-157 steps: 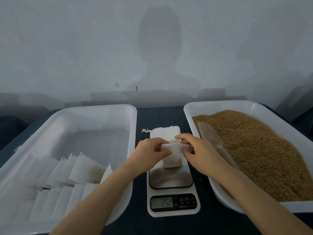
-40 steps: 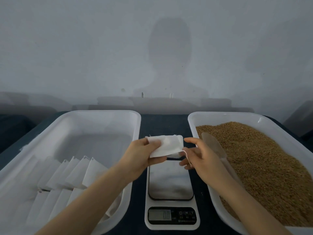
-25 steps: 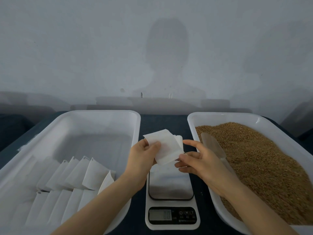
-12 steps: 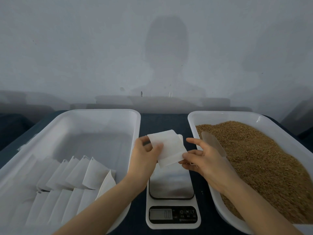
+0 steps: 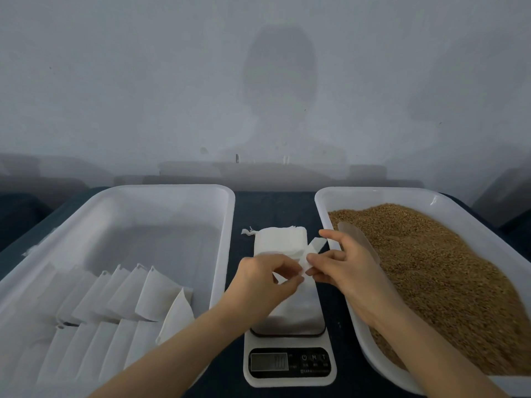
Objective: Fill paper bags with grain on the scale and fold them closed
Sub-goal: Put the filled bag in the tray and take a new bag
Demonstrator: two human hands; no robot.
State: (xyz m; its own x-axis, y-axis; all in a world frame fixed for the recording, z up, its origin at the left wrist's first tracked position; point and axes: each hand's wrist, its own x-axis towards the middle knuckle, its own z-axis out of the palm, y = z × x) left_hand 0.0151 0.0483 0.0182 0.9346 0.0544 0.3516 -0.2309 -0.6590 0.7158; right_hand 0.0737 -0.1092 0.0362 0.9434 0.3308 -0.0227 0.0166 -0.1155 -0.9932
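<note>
– Bag location?
– Empty paper bag (image 5: pixel 309 254) is held between both hands, above the far end of the kitchen scale (image 5: pixel 298 311), likely to open it where it gets weighed.
– Grip?
– Left hand (image 5: pixel 264 282) pinches its near corner, knuckles up. Right hand (image 5: pixel 347 271) pinches the opposite edge, index finger lifted. Spare bags (image 5: pixel 280 242) lie past the scale's far edge, and the grain tray (image 5: pixel 324 202) sits along the table's right side
</note>
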